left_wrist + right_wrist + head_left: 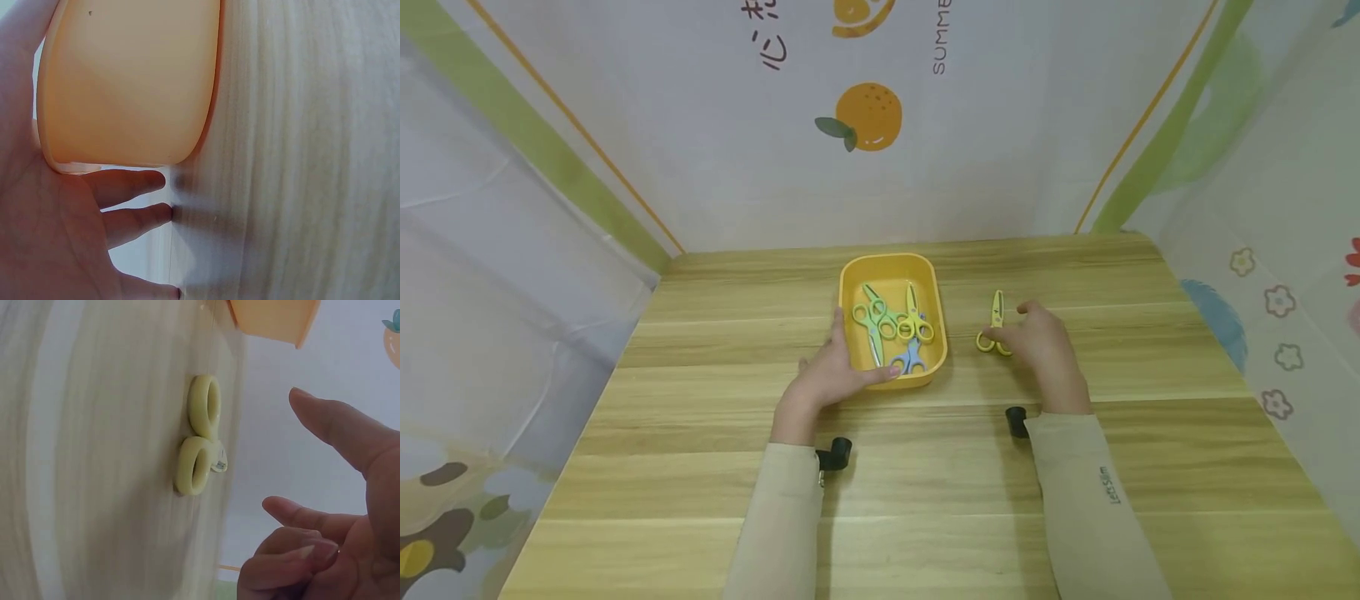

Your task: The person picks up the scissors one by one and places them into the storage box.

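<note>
A yellow tray (938,333) stands on the table with several small scissors inside: green scissors (875,321), yellow scissors (913,323) and blue scissors (910,358). At the tray's near left corner is my left hand (831,375), its thumb along the near rim and its other fingers spread beside the left wall. Another pair of yellow scissors (997,312) lies right of the tray, handles toward me. Over those handles hovers my right hand (1041,342). In the right wrist view its thumb and index finger stand apart, clear of the handle loops (194,465); the remaining fingers are curled.
Wood-grain table (700,500) lies all round the tray. A printed white curtain (1000,167) hangs behind its far edge, with more cloth at both sides. Black camera mounts (841,452) show at the wrists.
</note>
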`<state>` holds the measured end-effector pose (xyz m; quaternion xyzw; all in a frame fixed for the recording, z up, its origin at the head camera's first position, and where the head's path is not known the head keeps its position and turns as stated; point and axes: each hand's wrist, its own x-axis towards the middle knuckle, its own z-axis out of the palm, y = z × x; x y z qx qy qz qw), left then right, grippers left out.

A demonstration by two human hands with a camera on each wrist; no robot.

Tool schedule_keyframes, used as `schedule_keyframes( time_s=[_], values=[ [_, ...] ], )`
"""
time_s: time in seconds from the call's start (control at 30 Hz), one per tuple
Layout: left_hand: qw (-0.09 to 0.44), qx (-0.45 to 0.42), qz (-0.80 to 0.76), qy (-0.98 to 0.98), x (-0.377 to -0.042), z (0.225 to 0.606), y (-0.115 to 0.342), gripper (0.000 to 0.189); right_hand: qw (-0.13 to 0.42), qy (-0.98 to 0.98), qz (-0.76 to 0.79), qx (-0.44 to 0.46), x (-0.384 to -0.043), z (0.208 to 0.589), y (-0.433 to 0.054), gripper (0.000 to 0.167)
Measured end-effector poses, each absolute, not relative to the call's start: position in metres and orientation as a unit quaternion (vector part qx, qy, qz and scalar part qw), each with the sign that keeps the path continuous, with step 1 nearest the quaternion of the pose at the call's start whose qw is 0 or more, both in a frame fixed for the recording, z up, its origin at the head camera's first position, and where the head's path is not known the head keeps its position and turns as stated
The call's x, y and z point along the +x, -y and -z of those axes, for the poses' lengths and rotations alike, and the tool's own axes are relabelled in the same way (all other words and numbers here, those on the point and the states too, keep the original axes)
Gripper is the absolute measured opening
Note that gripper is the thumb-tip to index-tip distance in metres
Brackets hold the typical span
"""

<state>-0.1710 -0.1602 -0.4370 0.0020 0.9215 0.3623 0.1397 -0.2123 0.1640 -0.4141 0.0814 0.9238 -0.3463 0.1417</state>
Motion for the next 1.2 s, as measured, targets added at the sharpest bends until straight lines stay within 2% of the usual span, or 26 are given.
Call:
schedule_keyframes(
  time_s=[0.73,0.83,1.07,1.2],
  values=[
    [0.142,0.003,-0.363,-0.921,-0.17,0.435,0.161,0.149,0.167,-0.93,0.322,0.058,-0.218,0.419,-0.16,0.09],
    [0.143,0.002,-0.359,-0.922,-0.171,0.435,0.161,0.149,0.16,-0.934,0.315,0.054,-0.218,0.42,-0.16,0.083],
    [0.144,0.002,-0.356,-0.923,-0.171,0.434,0.16,0.149,0.159,-0.939,0.3,0.047,-0.216,0.425,-0.157,0.053],
    [0.143,0.001,-0.358,-0.923,-0.171,0.435,0.16,0.149,0.147,-0.942,0.298,0.046,-0.214,0.426,-0.155,0.047]
  ],
)
